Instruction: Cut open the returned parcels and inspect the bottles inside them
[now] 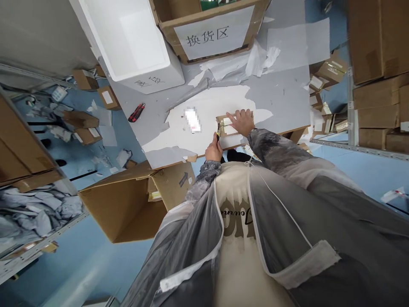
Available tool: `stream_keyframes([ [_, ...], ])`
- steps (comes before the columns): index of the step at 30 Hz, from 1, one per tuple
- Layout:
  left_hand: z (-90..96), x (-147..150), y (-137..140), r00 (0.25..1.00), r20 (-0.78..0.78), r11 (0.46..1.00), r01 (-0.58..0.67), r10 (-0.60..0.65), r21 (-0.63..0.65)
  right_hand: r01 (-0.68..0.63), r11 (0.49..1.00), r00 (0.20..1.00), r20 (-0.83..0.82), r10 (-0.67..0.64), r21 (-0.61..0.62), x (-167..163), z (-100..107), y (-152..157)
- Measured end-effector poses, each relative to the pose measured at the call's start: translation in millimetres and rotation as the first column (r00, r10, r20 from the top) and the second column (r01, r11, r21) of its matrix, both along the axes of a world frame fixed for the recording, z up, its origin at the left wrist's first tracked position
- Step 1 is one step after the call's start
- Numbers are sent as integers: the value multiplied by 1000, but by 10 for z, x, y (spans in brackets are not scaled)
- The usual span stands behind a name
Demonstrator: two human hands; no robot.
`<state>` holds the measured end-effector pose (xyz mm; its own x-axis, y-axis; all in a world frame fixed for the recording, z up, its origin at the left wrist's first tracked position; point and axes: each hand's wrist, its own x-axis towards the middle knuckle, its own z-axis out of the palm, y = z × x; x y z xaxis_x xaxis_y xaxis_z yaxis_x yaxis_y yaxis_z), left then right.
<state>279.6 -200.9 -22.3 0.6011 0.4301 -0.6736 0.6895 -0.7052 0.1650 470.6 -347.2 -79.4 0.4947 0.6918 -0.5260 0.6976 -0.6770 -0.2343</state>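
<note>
My left hand [214,150] is closed around what looks like a utility knife [218,134], with a bit of yellow and black showing above the fingers. Its tip meets the left end of a small taped cardboard box [221,128]; the blade itself is too small to make out. My right hand [243,122] lies across the right part of this box and holds it against the table, thumb and fingers bent over its top. A white label and shiny tape cover the box's upper face. A blurred white item [193,120] lies left of the box.
A red and black box cutter [136,112] lies on the grey worktable [284,100]. Behind stand a white foam bin [153,76] and a labelled carton [214,36], with torn paper nearby. A large open carton [134,209] stands at front left; shelves of boxes [377,106] flank the right.
</note>
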Motion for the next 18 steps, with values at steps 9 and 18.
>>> stream_keyframes([
  [9,208,-428,197,999,-29,999,42,-43,-10,59,998,991,-119,-56,23,203,123,173],
  [18,6,150,234,907,324,964,-248,267,-100,610,786,770,-160,-618,-103,397,104,99],
])
